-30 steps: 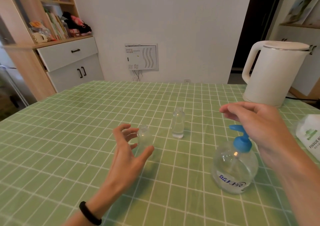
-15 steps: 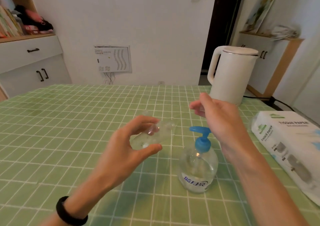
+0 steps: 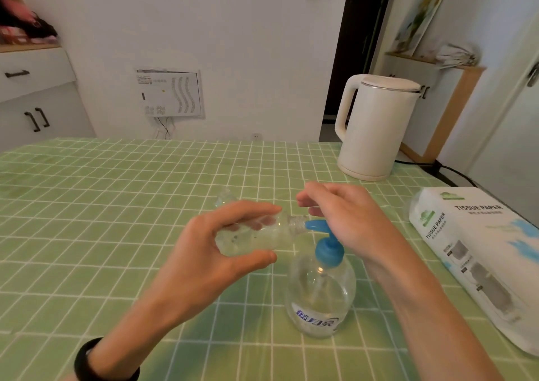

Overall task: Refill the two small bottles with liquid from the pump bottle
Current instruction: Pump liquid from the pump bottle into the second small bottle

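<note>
While the left hand (image 3: 221, 252) grips a small bottle (image 3: 262, 235) in curled fingers (image 3: 248, 209), mouth against the pump bottle's (image 3: 320, 296) spout (image 3: 315, 226) at mid-counter (image 3: 116, 205), the right hand (image 3: 350, 220) sits loose-fingered over the pump. A misaligned squirt could spill.

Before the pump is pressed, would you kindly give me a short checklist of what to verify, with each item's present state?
1. Left hand grips the small bottle firmly: ok.
2. Small bottle uncapped, neck at the blue spout: ok.
3. Pump bottle upright on the table: ok.
4. Right hand touching the pump head: cannot tell.
5. Liquid level in the pump bottle: cannot tell.
6. Second small bottle standing out of the way: cannot tell, mostly hidden.
</note>
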`<state>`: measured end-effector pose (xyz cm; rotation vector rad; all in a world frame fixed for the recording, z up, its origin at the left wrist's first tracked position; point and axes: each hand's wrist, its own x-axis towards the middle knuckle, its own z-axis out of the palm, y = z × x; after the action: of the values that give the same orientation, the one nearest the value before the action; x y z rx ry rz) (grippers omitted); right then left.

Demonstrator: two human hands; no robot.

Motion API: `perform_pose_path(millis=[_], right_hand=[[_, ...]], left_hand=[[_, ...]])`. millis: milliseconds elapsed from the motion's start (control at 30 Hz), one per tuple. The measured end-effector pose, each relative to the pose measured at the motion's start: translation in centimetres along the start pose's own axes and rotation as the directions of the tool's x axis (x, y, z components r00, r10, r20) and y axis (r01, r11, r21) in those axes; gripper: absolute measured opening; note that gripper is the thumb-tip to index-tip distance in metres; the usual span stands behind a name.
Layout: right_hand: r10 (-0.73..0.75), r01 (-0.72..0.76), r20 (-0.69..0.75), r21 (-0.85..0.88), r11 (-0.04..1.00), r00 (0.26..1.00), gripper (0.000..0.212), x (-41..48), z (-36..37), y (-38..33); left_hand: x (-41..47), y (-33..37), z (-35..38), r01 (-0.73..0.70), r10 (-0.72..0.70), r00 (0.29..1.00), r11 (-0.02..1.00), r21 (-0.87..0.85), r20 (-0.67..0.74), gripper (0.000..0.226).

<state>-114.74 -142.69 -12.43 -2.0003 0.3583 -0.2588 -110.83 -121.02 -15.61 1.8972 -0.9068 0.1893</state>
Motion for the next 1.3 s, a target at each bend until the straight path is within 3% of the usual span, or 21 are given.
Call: perform_pose_path(millis=[167, 300, 433, 533, 700, 867, 1300], right_hand=[[0.032, -0.032, 0.002, -0.017, 0.999, 0.999, 0.025, -0.3, 0.2, -0.3], [0.008, -0.011, -0.05, -0.048, 0.999, 0.999, 0.034, -0.3, 0.2, -0.5], [0.015, -0.008, -0.123, 0.057, 0.998, 0.992, 0.049, -0.5, 0.1, -1.1], [0.044, -0.035, -0.088, 0.103, 0.994, 0.995, 0.057, -0.4, 0.3, -1.6], [0.104, -0.104, 0.003, 0.021, 0.994, 0.995, 0.046, -0.3, 0.7, -1.8], [0.08, -0.081, 0.056, 0.002, 0.997, 0.995, 0.03, -0.3, 0.5, -1.6], [0.122, -0.122, 0.037, 0.002, 0.993, 0.992, 0.027, -0.3, 0.8, -0.8]], left_hand=[[0.1, -0.2, 0.0, -0.009, 0.009, 1.0, 1.0, -0.003, 0.018, 0.056], [0.0, -0.4, 0.2, -0.014, 0.014, 0.999, 1.0, -0.005, 0.038, 0.054], [-0.4, -0.6, 0.1, -0.003, 0.003, 0.999, 1.0, -0.004, 0.04, 0.056], [-0.5, -0.6, 0.0, 0.004, -0.003, 0.999, 1.0, -0.006, 0.039, 0.055], [-0.5, -0.6, 0.0, 0.005, -0.004, 0.999, 1.0, -0.012, 0.041, 0.054], [-0.5, -0.8, 0.2, 0.011, -0.011, 0.999, 1.0, -0.003, 0.049, 0.055], [-0.9, -0.9, 0.4, 0.016, -0.018, 0.998, 1.0, 0.021, 0.059, 0.057]])
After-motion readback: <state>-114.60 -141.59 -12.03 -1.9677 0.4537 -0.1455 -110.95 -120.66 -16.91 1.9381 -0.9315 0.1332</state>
